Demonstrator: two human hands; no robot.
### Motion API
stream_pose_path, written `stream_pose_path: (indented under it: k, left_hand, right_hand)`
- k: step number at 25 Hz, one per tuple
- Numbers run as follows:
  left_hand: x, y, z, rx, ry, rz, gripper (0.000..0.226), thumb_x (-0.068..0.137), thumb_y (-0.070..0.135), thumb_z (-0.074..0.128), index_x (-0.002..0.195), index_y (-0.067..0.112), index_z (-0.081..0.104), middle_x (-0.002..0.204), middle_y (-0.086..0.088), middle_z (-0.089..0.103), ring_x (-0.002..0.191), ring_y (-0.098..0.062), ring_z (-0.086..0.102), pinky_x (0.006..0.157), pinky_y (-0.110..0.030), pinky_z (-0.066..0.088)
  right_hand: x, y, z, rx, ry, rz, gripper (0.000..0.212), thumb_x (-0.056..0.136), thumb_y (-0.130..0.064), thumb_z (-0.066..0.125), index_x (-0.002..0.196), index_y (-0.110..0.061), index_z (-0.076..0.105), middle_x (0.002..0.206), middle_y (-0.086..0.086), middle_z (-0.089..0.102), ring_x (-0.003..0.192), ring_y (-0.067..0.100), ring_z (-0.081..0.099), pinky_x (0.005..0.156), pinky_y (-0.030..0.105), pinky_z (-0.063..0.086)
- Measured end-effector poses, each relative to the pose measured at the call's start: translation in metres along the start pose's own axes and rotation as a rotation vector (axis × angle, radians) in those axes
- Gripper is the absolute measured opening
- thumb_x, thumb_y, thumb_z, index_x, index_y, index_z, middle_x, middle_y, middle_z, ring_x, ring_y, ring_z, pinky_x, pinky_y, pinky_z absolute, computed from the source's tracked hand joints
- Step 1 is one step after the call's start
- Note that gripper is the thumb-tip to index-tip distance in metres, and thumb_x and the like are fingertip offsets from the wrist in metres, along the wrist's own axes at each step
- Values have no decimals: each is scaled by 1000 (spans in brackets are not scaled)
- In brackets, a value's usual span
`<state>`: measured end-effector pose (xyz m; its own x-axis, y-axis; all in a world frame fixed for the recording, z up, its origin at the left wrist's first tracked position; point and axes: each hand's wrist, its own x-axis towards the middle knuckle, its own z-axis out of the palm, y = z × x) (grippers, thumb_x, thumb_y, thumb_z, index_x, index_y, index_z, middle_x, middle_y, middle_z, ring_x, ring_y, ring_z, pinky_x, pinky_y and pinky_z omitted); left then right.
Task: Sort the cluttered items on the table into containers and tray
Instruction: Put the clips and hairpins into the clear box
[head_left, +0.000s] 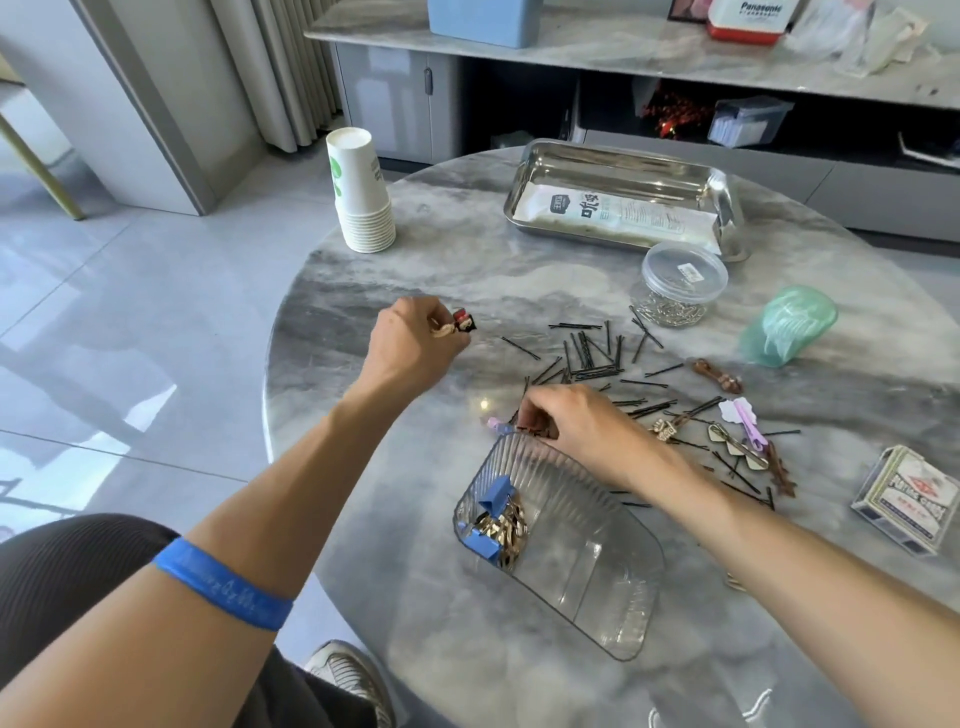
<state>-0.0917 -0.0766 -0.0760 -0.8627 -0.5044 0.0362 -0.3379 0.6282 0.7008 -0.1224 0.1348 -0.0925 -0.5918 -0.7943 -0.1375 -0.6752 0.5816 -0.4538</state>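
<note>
The left hand (415, 340) is closed around a small red-and-black hair clip (464, 322), held just above the marble bench (415, 249). The right hand (576, 423) pinches a few black bobby pins (592, 358) at the far rim of the clear ribbed organiser (566, 540), whose near-left compartment holds gold and blue clips. More pins lie scattered beyond it, near the paperclip jar (683, 283) and steel tray (623, 192).

Left hand (410, 343) pinches a small red-black clip (464, 322); right hand (576, 426) gathers bobby pins (587, 353) — beside the clear bin (613, 597).
</note>
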Motion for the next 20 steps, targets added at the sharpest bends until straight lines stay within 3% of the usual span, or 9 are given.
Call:
stream_pose_path:
  k: [2, 5, 9, 11, 13, 15, 18, 20]
  left_hand:
    - [-9, 24, -24, -69, -28, 42, 16, 78, 28, 81, 85, 16, 74, 67, 1, 61, 53, -6, 48, 41, -12, 30]
    - [-45, 60, -65, -141, -156, 187, 8, 76, 34, 82, 82, 29, 79, 55, 11, 53, 44, -4, 37, 39, -11, 23]
    - [-122, 77, -90, -19, -383, 510, 16, 73, 42, 80, 87, 36, 79, 72, 17, 65, 61, -3, 55, 52, -10, 34]
    - [-151, 76, -78, 87, -471, 544, 16, 75, 41, 77, 89, 34, 78, 79, 13, 63, 72, -4, 58, 61, -12, 38]
    - [-165, 77, -62, 189, -493, 523, 19, 79, 39, 77, 96, 31, 76, 84, 13, 63, 77, -4, 57, 69, -20, 45]
    - [-170, 77, -53, 227, -502, 523, 29, 79, 36, 77, 107, 31, 71, 91, 14, 62, 81, -2, 55, 74, -18, 44]
    - [-170, 74, -57, 161, -521, 524, 40, 77, 20, 68, 114, 34, 58, 96, 14, 55, 85, -1, 51, 75, -12, 40]
    - [-169, 71, -63, 53, -496, 423, 34, 76, 17, 57, 104, 35, 53, 92, 14, 54, 83, 1, 50, 70, -11, 38]
  right_hand:
    - [1, 1, -1, 152, 30, 112, 15, 85, -29, 74, 86, -25, 60, 86, -12, 64, 75, 4, 58, 63, 17, 43]
    - [-8, -1, -9, 253, 115, 131, 16, 80, -24, 77, 77, -22, 62, 76, -10, 63, 69, 7, 56, 61, 25, 41]
    - [-31, 4, -52, 222, 257, 142, 25, 76, -24, 80, 68, -29, 57, 69, -12, 60, 63, 2, 52, 58, 23, 39]
    - [-47, 8, -75, 288, 259, 145, 21, 75, -25, 84, 70, -26, 63, 66, -12, 62, 57, -2, 51, 56, 18, 41]
    - [-64, 7, -89, 576, 186, 106, 19, 72, -18, 86, 74, -19, 67, 63, -9, 63, 53, -1, 51, 53, 15, 43]
    - [-81, 2, -94, 732, 124, 59, 20, 66, -19, 85, 75, -13, 68, 63, -6, 63, 55, 3, 52, 52, 16, 43]
    - [-97, -8, -95, 566, 85, -52, 22, 67, -21, 87, 75, -15, 68, 64, -13, 62, 58, 0, 47, 57, 14, 38]
    - [-101, -19, -92, 318, 69, -142, 22, 71, -24, 87, 73, -25, 66, 61, -21, 59, 53, -3, 48, 54, 9, 33]
